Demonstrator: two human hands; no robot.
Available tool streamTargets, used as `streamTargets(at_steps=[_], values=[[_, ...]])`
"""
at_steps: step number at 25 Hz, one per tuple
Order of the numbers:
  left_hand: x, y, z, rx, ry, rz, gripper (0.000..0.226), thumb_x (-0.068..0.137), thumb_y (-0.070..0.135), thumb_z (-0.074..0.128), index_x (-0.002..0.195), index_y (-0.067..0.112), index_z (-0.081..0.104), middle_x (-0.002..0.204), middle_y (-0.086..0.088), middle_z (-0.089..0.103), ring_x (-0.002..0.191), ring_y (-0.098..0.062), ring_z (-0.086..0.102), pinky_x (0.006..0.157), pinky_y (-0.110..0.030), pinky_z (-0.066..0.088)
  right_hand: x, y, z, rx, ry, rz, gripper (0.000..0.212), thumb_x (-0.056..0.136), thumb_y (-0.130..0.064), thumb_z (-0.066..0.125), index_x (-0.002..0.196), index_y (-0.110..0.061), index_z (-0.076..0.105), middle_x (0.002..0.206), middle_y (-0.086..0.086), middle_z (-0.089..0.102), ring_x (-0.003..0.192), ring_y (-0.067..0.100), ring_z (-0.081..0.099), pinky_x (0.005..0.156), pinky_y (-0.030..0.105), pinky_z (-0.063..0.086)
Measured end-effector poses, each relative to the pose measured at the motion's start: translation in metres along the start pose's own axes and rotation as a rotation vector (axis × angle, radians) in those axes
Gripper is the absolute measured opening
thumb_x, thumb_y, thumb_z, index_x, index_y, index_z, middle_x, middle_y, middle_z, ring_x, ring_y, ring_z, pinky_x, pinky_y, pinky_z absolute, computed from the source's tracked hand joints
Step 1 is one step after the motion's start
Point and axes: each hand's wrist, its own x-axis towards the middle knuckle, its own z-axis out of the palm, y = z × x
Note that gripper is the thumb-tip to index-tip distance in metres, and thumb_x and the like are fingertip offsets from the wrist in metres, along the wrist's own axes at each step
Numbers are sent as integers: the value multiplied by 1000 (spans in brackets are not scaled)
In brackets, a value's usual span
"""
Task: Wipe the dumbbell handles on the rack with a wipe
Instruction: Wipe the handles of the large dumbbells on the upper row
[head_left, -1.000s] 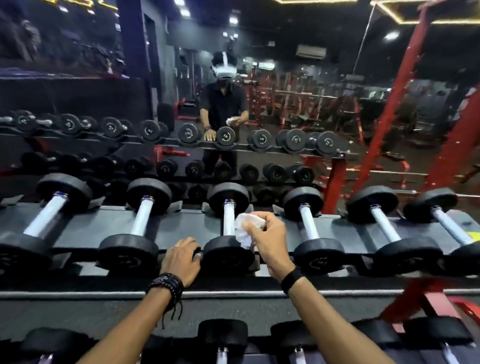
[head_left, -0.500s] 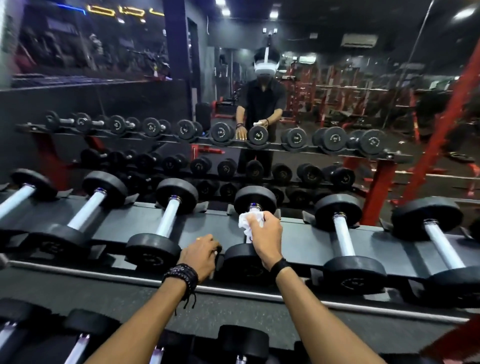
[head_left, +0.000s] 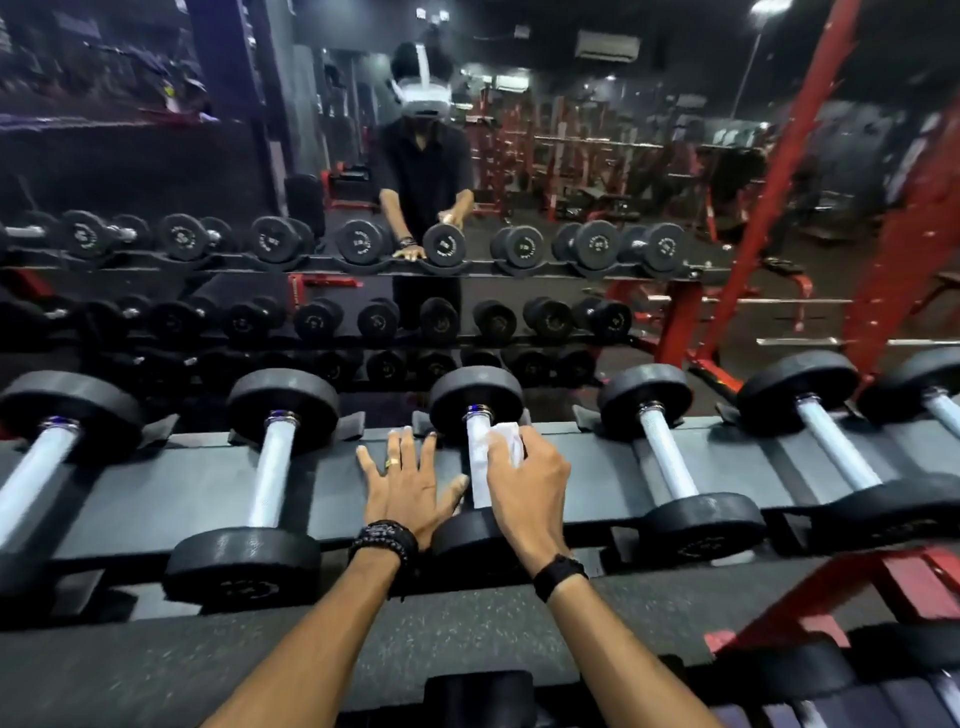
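1. Here, in the head view, the right hand (head_left: 527, 480) is closed around a white wipe (head_left: 508, 441), pressing it against the silver handle (head_left: 479, 457) of the middle dumbbell (head_left: 475, 400) on the top tier of the rack (head_left: 208, 483).
2. The left hand (head_left: 410, 483) lies flat and wide open on the rack's dark shelf just beside that handle, fingers spread, holding nothing; its thumb sits near the bar.
3. The wipe covers the right side of the handle near its far end, while the nearer stretch of the bar shows bare.
4. By my judgement, the step in hand is wiping this one handle, mid-pass.
5. Neighbouring dumbbells stand on both sides, such as the next handle (head_left: 667, 457) to the right; whether any is already wiped I cannot tell.
6. The next move probably calls for drawing the wipe along the bar toward the near head, wrapping round its underside, then shifting to a neighbour.
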Motion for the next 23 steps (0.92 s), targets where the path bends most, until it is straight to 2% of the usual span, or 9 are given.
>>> streamTargets(at_steps=[3, 6, 8, 11, 13, 15, 17, 19, 23], values=[[-2, 0, 6, -25, 61, 9, 104, 77, 72, -7, 155, 13, 30, 159, -22, 26, 150, -36, 19, 111, -72, -1, -2, -2, 1, 6, 42, 22, 27, 90, -20, 53, 63, -23, 49, 59, -8, 45, 56, 9, 40, 53, 24, 34], [-3, 1, 4, -11, 62, -12, 102, 76, 70, -9, 157, 17, 24, 162, -19, 21, 151, -33, 14, 112, -70, -2, -3, -2, 3, -35, 78, -3, 17, 88, -17, 55, 72, -15, 56, 63, -4, 54, 59, 14, 48, 52, 20, 36], [-5, 0, 2, -14, 75, -31, 102, 74, 71, -11, 157, 21, 20, 163, -17, 17, 152, -32, 10, 113, -69, -3, -5, -4, 0, 4, 95, -10, 12, 88, -16, 60, 77, -11, 60, 64, -5, 57, 57, 10, 50, 51, 14, 37], [-8, 0, 1, -31, 72, -78, 103, 72, 76, -10, 158, 25, 17, 164, -18, 12, 152, -33, 5, 114, -67, -7, -3, 4, -1, 83, 77, 5, 27, 87, -14, 65, 64, -7, 52, 54, -7, 46, 50, 6, 36, 47, 16, 33], [-9, 1, -2, -14, 75, -95, 104, 71, 78, -11, 158, 27, 12, 165, -18, 8, 152, -32, 2, 113, -68, -7, 3, 11, -4, 186, -51, 50, 34, 86, -14, 69, 60, -3, 51, 54, -6, 42, 52, 5, 33, 50, 19, 28], [-10, 2, -6, -13, 53, -101, 106, 68, 79, -14, 158, 29, 10, 165, -18, 5, 153, -32, 1, 114, -68, -6, 14, 22, -14, 230, -278, 105, 33, 85, -14, 71, 64, 3, 52, 60, 2, 41, 58, 12, 33, 53, 27, 27], [-9, 3, -9, -15, 55, -94, 108, 65, 79, -15, 159, 31, 9, 165, -17, 4, 153, -32, 0, 114, -68, -6, 27, 37, -26, 140, -527, 132, 24, 85, -9, 71, 66, -5, 57, 57, 1, 41, 53, 11, 32, 47, 22, 25], [-8, 4, -13, -2, 33, -84, 108, 64, 78, -15, 158, 32, 10, 165, -16, 7, 152, -32, 1, 113, -70, -4, 39, 48, -34, 62, -736, 231, 25, 85, -9, 72, 65, -9, 58, 48, -5, 42, 40, 3, 29, 38, 14, 21], [-6, 4, -12, 57, 8, -88, 104, 69, 80, -8, 157, 29, 15, 160, -14, 18, 150, -33, 9, 113, -71, 2, 64, 59, -33, -28, -953, 337, 18, 88, -8, 69, 74, -14, 59, 59, 1, 46, 40, 2, 31, 36, 14, 23]])
